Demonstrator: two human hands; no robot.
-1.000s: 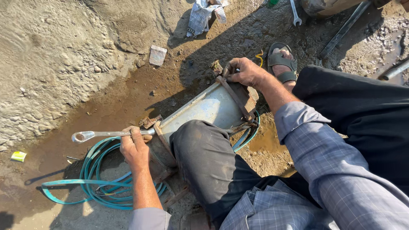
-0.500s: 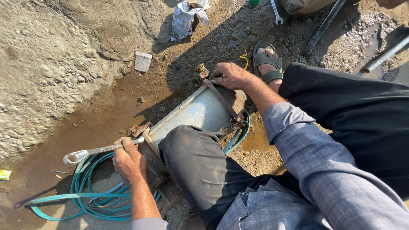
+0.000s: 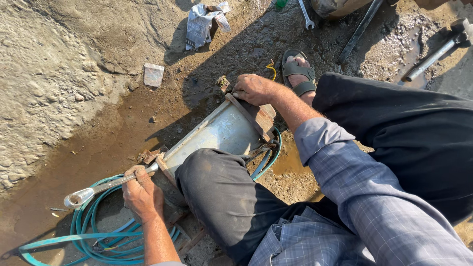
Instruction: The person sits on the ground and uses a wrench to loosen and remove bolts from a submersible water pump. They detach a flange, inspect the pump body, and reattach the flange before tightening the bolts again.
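Note:
My left hand (image 3: 142, 193) grips a long silver wrench (image 3: 91, 190), its working end set against the rusty near end of a grey metal housing (image 3: 217, 134) that lies on muddy ground. At the housing's far end, my right hand (image 3: 252, 89) presses on a rusty brown flange plate (image 3: 257, 118). My knee in dark trousers (image 3: 217, 189) rests over the housing's lower edge and hides part of it.
A coiled teal hose (image 3: 91, 235) lies under my left arm. A sandalled foot (image 3: 298, 74) rests behind the housing. A spanner (image 3: 305, 15), a metal bar (image 3: 358, 33), a hammer (image 3: 436, 51), crumpled packaging (image 3: 201, 23) and a small flat block (image 3: 153, 75) lie on wet dirt.
The view has shifted, so everything sits lower and further right. My left hand keeps the wrench, its handle now swung lower. My right hand stays on the flange.

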